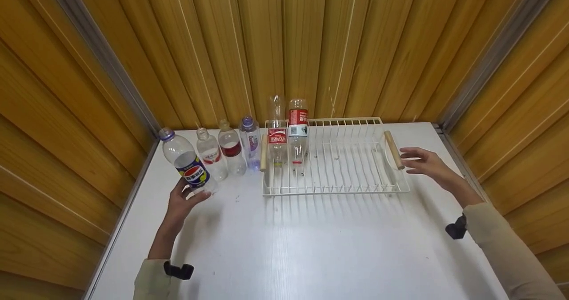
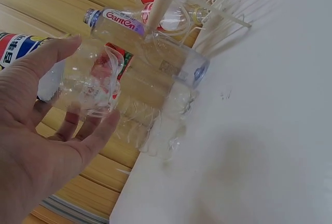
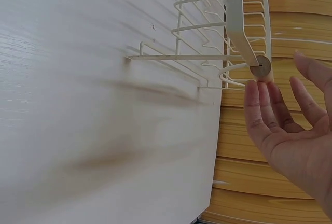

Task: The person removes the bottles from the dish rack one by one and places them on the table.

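Note:
My left hand [image 1: 181, 204] grips a clear plastic bottle [image 1: 194, 172] with a blue label near its base. The bottle tilts, neck up and to the left, above the table; in the left wrist view the thumb [image 2: 49, 58] and fingers curl about its lower end. Beside the wooden handle [image 1: 394, 150] of a white wire dish rack [image 1: 338, 193] is my right hand [image 1: 424, 164]. Its fingertips are at the handle in the right wrist view, and whether they press on it I cannot tell. Two red-labelled bottles [image 1: 277, 136] [image 1: 298, 129] stand in the rack's left end.
Left of the rack stand a purple-capped bottle [image 1: 251, 144], a dark red-labelled bottle [image 1: 232, 150] and a clear bottle with a red-and-white label [image 1: 212, 155]. All is on a white table [image 1: 284, 246], with wood-panelled walls [image 1: 258, 38] behind and at both sides.

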The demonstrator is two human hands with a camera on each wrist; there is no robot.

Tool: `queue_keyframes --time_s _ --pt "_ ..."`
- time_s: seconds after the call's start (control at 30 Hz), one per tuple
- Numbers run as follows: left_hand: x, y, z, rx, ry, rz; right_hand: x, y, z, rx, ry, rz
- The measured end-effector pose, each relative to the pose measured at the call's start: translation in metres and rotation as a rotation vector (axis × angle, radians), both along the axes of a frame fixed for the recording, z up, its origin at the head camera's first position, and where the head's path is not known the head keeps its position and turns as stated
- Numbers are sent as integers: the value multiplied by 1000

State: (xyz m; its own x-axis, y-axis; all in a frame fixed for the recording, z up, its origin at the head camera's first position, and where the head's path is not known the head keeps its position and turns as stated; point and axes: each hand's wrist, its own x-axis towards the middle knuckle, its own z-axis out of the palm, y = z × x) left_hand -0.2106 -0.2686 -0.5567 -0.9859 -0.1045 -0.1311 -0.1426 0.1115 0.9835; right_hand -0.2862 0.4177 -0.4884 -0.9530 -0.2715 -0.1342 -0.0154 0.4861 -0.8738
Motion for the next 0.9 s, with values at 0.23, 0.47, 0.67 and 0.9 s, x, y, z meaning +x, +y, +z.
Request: queue_keyframes --time_s 0.23,0.47,0.67,0.9 --pt "-6 -12 -14 -75 -13 69 -1 1 -6 18 -18 6" --pt "-20 -22 -34 -167 -26 136 -1 4 -7 50 -19 27" --pt "-34 -26 -50 -210 -37 148 0 4 -8 22 -5 42" --pt "-43 -29 -65 -269 -11 189 1 4 -12 11 -10 46"
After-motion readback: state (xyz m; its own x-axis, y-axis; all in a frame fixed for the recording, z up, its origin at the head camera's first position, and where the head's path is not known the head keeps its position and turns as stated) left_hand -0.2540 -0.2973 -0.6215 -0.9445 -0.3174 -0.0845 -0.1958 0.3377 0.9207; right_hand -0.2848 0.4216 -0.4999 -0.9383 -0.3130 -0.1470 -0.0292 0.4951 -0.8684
